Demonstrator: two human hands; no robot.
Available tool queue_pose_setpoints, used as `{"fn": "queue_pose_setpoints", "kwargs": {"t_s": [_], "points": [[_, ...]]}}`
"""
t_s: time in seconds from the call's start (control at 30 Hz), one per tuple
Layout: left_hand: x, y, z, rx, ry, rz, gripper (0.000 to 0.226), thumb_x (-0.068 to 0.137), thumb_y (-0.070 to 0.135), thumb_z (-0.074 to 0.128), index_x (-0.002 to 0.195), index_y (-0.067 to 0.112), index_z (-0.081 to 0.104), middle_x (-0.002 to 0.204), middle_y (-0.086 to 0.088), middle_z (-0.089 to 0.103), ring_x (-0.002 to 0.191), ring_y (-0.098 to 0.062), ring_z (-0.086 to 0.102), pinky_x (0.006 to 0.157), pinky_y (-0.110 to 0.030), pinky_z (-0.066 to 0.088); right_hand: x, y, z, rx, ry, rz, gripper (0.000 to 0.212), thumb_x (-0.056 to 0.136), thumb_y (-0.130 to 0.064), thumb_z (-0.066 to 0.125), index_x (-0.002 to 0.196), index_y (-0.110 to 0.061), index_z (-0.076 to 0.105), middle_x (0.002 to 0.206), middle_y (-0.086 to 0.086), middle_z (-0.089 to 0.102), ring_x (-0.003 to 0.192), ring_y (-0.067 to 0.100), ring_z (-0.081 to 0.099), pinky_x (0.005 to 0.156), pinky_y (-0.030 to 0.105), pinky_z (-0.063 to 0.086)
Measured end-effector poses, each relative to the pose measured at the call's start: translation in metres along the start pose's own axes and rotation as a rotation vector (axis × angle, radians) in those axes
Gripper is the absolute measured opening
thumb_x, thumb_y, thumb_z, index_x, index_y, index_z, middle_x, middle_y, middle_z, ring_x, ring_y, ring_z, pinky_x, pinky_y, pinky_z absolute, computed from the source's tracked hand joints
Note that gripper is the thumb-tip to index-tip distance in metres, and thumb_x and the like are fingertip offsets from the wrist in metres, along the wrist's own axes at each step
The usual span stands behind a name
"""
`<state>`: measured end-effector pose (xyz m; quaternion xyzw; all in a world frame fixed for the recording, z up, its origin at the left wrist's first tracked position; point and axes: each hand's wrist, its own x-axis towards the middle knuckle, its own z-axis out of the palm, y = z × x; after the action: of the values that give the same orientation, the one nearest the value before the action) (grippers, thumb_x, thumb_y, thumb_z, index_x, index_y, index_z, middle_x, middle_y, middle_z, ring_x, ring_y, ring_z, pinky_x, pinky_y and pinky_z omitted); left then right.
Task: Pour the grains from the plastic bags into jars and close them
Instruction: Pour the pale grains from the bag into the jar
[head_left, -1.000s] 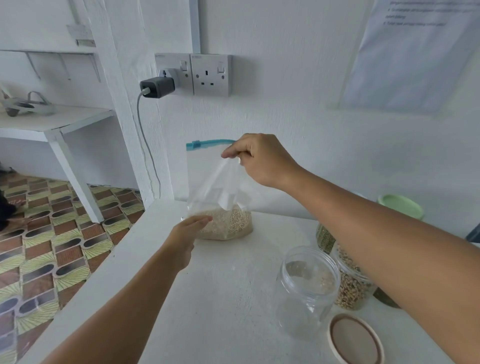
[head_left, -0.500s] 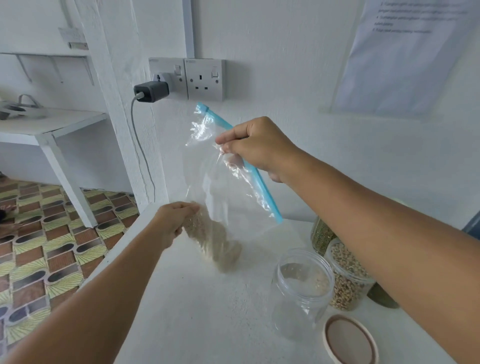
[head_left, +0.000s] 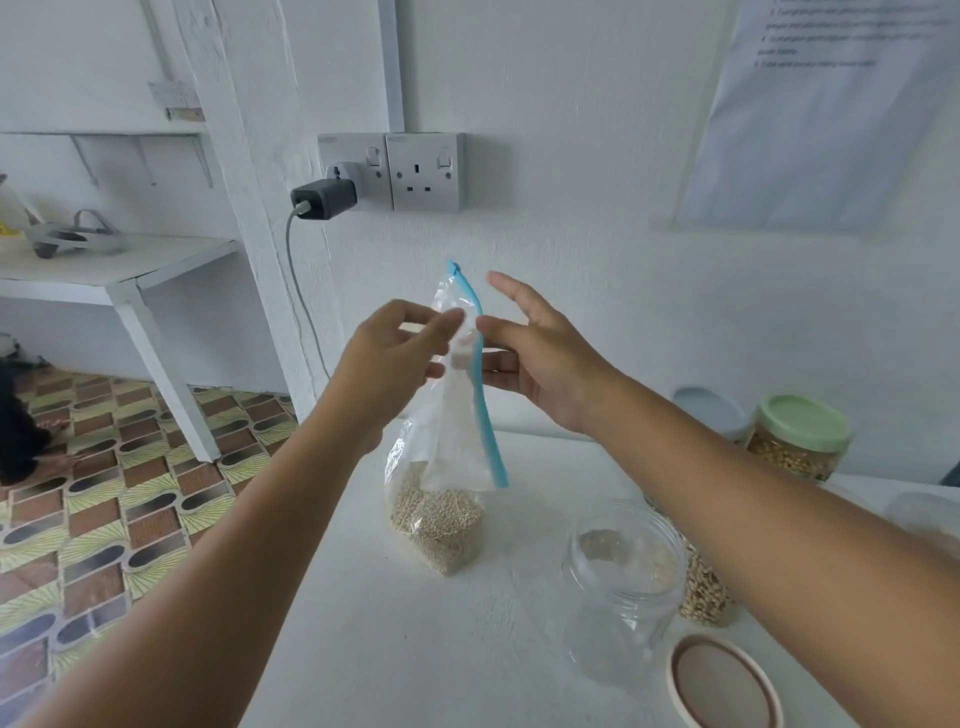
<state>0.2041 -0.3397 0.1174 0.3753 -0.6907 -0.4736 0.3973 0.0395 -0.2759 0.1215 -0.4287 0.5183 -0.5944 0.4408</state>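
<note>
Left hand (head_left: 387, 364) pinches the zip-lock bag (head_left: 457, 415) near its blue zipper strip (head_left: 480, 384); right hand (head_left: 540, 358) touches the strip with fingers spread. Pale grains (head_left: 436, 519) fill the bag's bottom on the white table (head_left: 415, 649), left of the lidless clear jar (head_left: 623, 582).

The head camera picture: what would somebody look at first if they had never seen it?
Right in the middle, two hands meet at the top of a clear plastic bag with a blue zip strip: the left hand pinches it, the right hand touches it with spread fingers. Pale grains fill its bottom on the white table. An open empty jar stands to the right, its lid lying in front.
</note>
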Motion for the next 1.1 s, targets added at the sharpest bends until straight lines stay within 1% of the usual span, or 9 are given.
{"fn": "queue_pose_setpoints", "kwargs": {"t_s": [0.13, 0.27, 0.47, 0.63, 0.7, 0.8, 0.9, 1.03, 1.1], "points": [[-0.008, 0.008, 0.006, 0.211, 0.008, 0.056, 0.054, 0.079, 0.059, 0.083, 0.117, 0.027, 0.063, 0.094, 0.005, 0.076, 0.086, -0.011, 0.073, 0.079, -0.033, 0.059, -0.005, 0.007, 0.0, 0.062, 0.026, 0.047, 0.086, 0.098, -0.012, 0.069, 0.164, -0.027, 0.017, 0.129, 0.015, 0.068, 0.101, 0.027, 0.076, 0.095, 0.041, 0.06], [-0.008, -0.001, 0.005, 0.115, -0.019, 0.059, 0.043, 0.082, 0.028, 0.089, 0.115, 0.022, 0.063, 0.087, -0.002, 0.078, 0.082, -0.016, 0.077, 0.088, -0.045, 0.062, -0.007, 0.013, -0.001, 0.065, 0.092, 0.062, 0.094, 0.093, -0.008, 0.075, 0.165, -0.02, 0.017, 0.12, 0.016, 0.073, 0.096, 0.024, 0.078, 0.087, 0.035, 0.063], [-0.009, -0.005, -0.001, -0.049, 0.035, -0.022, 0.034, 0.09, 0.01, 0.08, 0.118, 0.016, 0.061, 0.088, -0.009, 0.077, 0.084, -0.023, 0.078, 0.09, -0.04, 0.063, -0.009, 0.019, -0.009, 0.129, 0.188, 0.042, 0.084, 0.089, -0.005, 0.079, 0.158, -0.018, 0.033, 0.102, 0.016, 0.079, 0.093, 0.026, 0.078, 0.088, 0.036, 0.063], [-0.015, -0.005, -0.006, 0.028, 0.092, 0.055, 0.023, 0.1, 0.014, 0.068, 0.105, 0.032, 0.053, 0.094, -0.006, 0.072, 0.09, -0.03, 0.075, 0.092, -0.054, 0.059, -0.012, 0.016, -0.016, -0.212, 0.173, -0.146, 0.015, 0.095, 0.002, 0.069, 0.101, -0.012, 0.068, 0.098, 0.021, 0.075, 0.085, 0.024, 0.077, 0.09, 0.04, 0.063], [-0.019, -0.002, 0.0, 0.112, -0.027, 0.117, 0.014, 0.103, 0.023, 0.063, 0.102, 0.035, 0.056, 0.1, -0.001, 0.07, 0.093, -0.027, 0.073, 0.095, -0.055, 0.057, -0.008, 0.018, -0.012, -0.356, 0.144, -0.211, 0.026, 0.096, 0.005, 0.063, 0.086, -0.015, 0.076, 0.093, 0.012, 0.076, 0.083, 0.018, 0.076, 0.093, 0.041, 0.062], [-0.023, 0.009, 0.004, 0.203, -0.177, 0.181, 0.003, 0.1, 0.04, 0.067, 0.101, 0.038, 0.066, 0.106, 0.01, 0.068, 0.094, -0.014, 0.068, 0.092, -0.039, 0.056, -0.005, 0.018, -0.008, -0.467, 0.155, -0.255, 0.021, 0.1, -0.007, 0.064, 0.097, -0.02, 0.081, 0.094, -0.002, 0.077, 0.085, 0.012, 0.075, 0.091, 0.034, 0.061], [-0.022, 0.011, 0.002, 0.252, -0.215, 0.174, 0.019, 0.089, 0.036, 0.081, 0.104, 0.039, 0.069, 0.109, 0.017, 0.066, 0.1, -0.009, 0.066, 0.085, -0.029, 0.055, -0.005, 0.02, -0.01, -0.492, 0.162, -0.259, 0.021, 0.101, -0.013, 0.065, 0.111, -0.022, 0.081, 0.106, -0.009, 0.077, 0.094, 0.006, 0.072, 0.089, 0.024, 0.059], [-0.013, 0.003, -0.007, 0.317, -0.12, 0.152, 0.03, 0.095, 0.008, 0.063, 0.092, 0.036, 0.073, 0.101, 0.001, 0.066, 0.082, -0.036, 0.066, 0.07, -0.039, 0.052, -0.008, 0.02, -0.018, -0.487, 0.196, -0.236, 0.029, 0.101, -0.004, 0.06, 0.109, -0.023, 0.08, 0.105, -0.008, 0.075, 0.082, 0.008, 0.075, 0.082, 0.02, 0.057], [-0.007, 0.0, -0.018, 0.346, -0.021, 0.118, 0.036, 0.097, 0.008, 0.051, 0.085, 0.03, 0.077, 0.085, -0.016, 0.066, 0.064, -0.028, 0.051, 0.06, -0.033, 0.039, -0.01, 0.018, -0.028, -0.556, 0.26, -0.231, 0.032, 0.101, -0.003, 0.055, 0.111, -0.022, 0.079, 0.104, -0.01, 0.072, 0.082, 0.009, 0.073, 0.077, 0.014, 0.051]]}}
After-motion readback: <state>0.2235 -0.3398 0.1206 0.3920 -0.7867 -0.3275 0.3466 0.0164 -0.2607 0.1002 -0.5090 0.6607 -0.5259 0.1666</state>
